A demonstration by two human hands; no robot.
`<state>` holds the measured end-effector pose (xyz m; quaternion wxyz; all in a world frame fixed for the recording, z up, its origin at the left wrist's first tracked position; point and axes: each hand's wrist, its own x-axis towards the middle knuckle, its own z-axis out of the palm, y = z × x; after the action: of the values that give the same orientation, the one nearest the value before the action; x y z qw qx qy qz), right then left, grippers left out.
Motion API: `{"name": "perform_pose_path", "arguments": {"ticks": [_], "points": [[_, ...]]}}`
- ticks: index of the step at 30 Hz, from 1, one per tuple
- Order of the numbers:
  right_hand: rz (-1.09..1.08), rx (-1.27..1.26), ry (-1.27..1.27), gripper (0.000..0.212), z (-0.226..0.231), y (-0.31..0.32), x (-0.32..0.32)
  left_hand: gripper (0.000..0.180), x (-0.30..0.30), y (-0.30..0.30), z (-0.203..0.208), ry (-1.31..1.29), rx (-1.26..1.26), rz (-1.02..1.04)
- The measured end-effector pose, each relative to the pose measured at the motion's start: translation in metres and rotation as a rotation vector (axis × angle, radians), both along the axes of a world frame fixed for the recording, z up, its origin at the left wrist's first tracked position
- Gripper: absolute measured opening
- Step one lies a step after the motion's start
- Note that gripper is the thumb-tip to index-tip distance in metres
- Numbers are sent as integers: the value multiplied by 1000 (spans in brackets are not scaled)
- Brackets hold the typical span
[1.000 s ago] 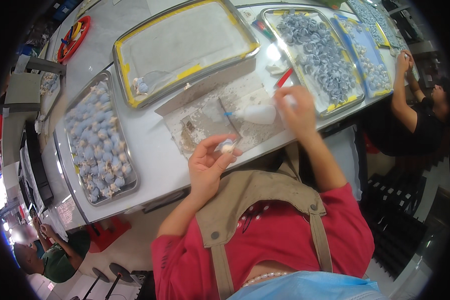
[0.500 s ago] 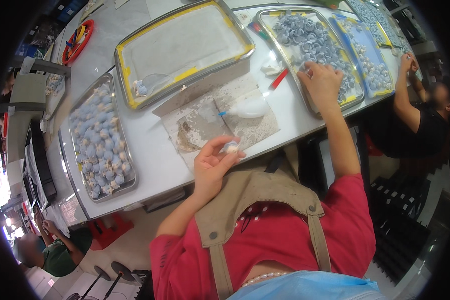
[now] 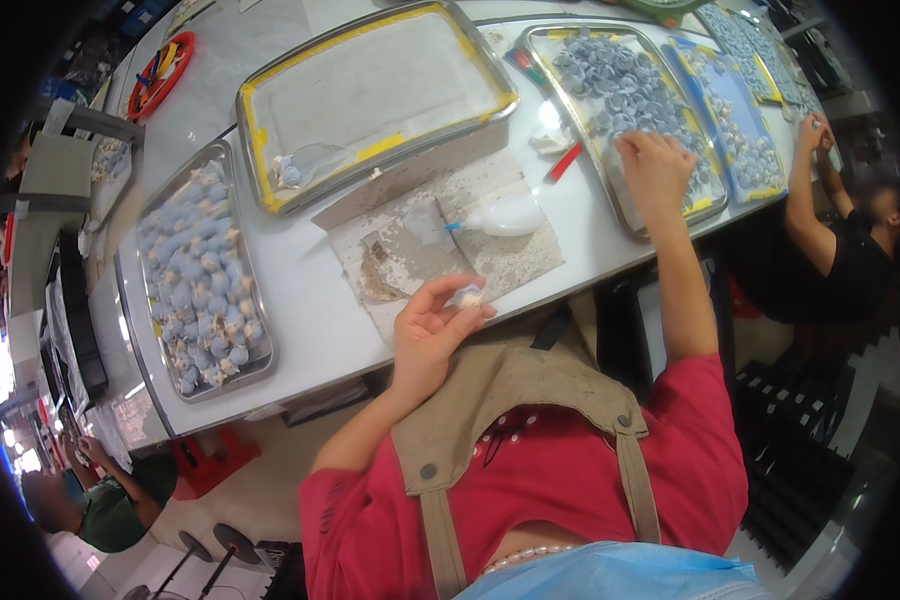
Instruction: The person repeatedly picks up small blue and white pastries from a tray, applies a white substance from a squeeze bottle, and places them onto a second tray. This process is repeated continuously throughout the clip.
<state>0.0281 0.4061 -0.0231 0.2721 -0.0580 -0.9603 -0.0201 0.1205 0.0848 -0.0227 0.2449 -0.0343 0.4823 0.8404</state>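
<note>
In front of my apron, my left hand (image 3: 432, 335) pinches a small pale blue and cream figurine piece (image 3: 468, 295) between thumb and fingertips. My right hand (image 3: 657, 172) is over the near part of a metal tray (image 3: 625, 212) of small grey-blue cup-shaped pieces (image 3: 610, 80). Its fingers are drawn together, pointing left, and whatever they may hold is too small to make out. Close beyond my left hand, a white squeeze bottle (image 3: 510, 216) with a blue tip lies on a stained, opened-out piece of cardboard (image 3: 410, 255).
At left stands a metal tray (image 3: 260, 375) full of blue and cream pieces. A yellow-taped tray (image 3: 370, 85) holds one piece at its corner. A red-handled tool (image 3: 564, 162) and a blue tray (image 3: 715, 120) lie rightward. Co-workers sit at right (image 3: 840, 235) and lower left (image 3: 120, 510).
My right hand has shifted slightly right and nearer over the tray, and its fingers are closer together. My left hand keeps its pinch on the figurine piece. The whole view has moved a little.
</note>
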Motion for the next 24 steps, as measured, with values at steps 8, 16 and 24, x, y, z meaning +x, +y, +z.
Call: {"name": "perform_pose_path", "arguments": {"ticks": [8, 16, 24], "points": [[407, -1675, -806, 10, 45, -97, 79, 41, -2, 1, 1, 147, 21, 21], [394, -2047, -896, 15, 13, -135, 93, 38, 1, 0, 1, 248, -58, -9], [701, -874, -94, 22, 12, -143, 96, 40, 0, 3, 2, 272, -60, 7]]}}
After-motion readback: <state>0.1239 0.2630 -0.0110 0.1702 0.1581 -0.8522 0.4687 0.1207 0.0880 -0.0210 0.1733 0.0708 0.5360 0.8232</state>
